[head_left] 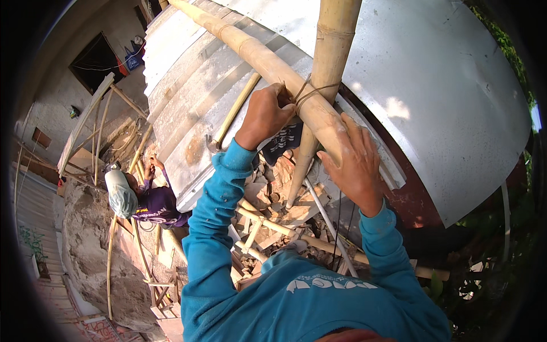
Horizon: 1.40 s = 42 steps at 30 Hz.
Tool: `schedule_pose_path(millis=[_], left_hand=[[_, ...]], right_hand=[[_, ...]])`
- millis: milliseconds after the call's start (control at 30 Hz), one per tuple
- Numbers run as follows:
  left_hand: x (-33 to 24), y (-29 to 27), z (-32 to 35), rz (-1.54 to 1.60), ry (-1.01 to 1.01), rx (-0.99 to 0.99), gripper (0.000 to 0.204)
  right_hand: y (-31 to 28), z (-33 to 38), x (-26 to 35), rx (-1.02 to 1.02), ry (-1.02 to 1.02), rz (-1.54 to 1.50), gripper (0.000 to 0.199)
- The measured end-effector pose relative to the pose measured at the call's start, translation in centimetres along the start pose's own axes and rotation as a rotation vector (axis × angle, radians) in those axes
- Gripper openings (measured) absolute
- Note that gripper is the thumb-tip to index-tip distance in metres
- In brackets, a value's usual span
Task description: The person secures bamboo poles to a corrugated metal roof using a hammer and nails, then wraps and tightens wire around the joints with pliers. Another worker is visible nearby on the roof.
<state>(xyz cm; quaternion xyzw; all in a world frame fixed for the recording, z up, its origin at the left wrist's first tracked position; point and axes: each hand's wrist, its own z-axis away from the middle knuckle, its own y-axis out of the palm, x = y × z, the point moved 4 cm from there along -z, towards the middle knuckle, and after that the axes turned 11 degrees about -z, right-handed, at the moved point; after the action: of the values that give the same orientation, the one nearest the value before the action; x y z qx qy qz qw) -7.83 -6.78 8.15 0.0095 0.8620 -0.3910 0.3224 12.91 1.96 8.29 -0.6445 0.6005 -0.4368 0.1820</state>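
Just right of the left fingers [279,93] pinching it, the tie wire [320,89] already loops around where an upright bamboo pole [337,34] crosses the slanting bamboo pole [257,53] the right fingers [357,135] grip, its ends seemingly not yet fastened.

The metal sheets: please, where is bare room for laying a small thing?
The smooth sheet is widely bare right of the upright pole. The ribbed sheet is bare between the hammer and its left edge. Both may slope. It is crowded where the long pole crosses: wire, left hand and right hand.
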Motion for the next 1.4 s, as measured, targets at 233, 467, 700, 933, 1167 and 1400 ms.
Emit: schedule_pose_path(millis=[233, 467, 700, 933, 1167, 1400], left_hand=[[-2.3, -0.3, 1.7, -0.718, 0.505, 0.144, 0.015], [0.0, -1.3, 1.2, -0.724, 0.601, 0.173, 0.026], [-0.1, -2.3, 1.3, -0.165, 0.183, 0.399, 0.061], [7.1, -0.1, 0.8, 0.204, -0.552, 0.287, 0.077], [6.8, 2.7, -3.0, 0.279, -0.457, 0.246, 0.085], [6.4, 5.0, -4.6, 0.409, -0.532, 0.269, 0.07]], right_hand=[[1.2, 0.6, 0.7, -0.108, 0.047, 0.003, 0.065], [3.2, 1.9, 1.2, -0.579, -0.006, 0.361, 0.038], [2.9, 2.3, -0.5, -0.663, -0.003, 0.198, 0.022], [3.7, 1.4, -0.3, -0.554, 0.117, 0.038, 0.019], [-0.1, 2.6, -1.0, -0.749, -0.143, -0.24, 0.031], [-2.9, 26.5, -9.8, -1.046, 0.18, -0.554, 0.008]])
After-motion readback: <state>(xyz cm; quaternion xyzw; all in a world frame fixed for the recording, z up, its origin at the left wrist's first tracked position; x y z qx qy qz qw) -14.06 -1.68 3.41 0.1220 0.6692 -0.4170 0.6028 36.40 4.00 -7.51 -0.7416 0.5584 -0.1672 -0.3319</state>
